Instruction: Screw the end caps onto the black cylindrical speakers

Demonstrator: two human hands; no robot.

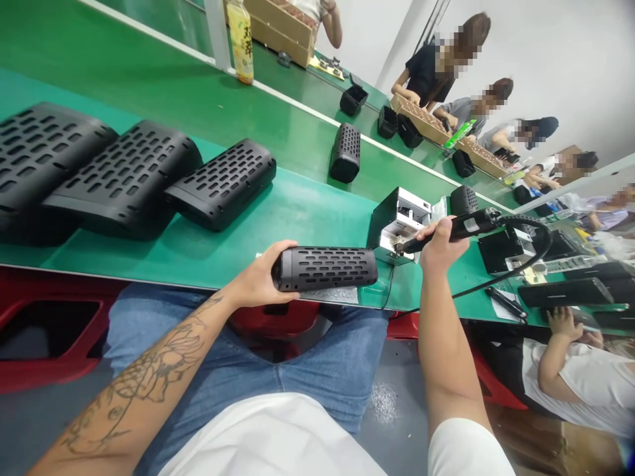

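My left hand [260,277] grips one end of a black perforated speaker shell [325,268], held level just over the near edge of the green bench [198,251]. My right hand [439,244] is closed around a black electric screwdriver [461,228] with a cable; its tip points left into a small grey screw feeder box [399,221]. The screwdriver tip sits a little right of the shell's far end, not touching it.
Three more black perforated shells [124,175] lie in a row at the left of the bench, another shell [346,152] stands on the belt beyond. A yellow bottle [241,39] stands far back. Other people work along the line at right; red stools below.
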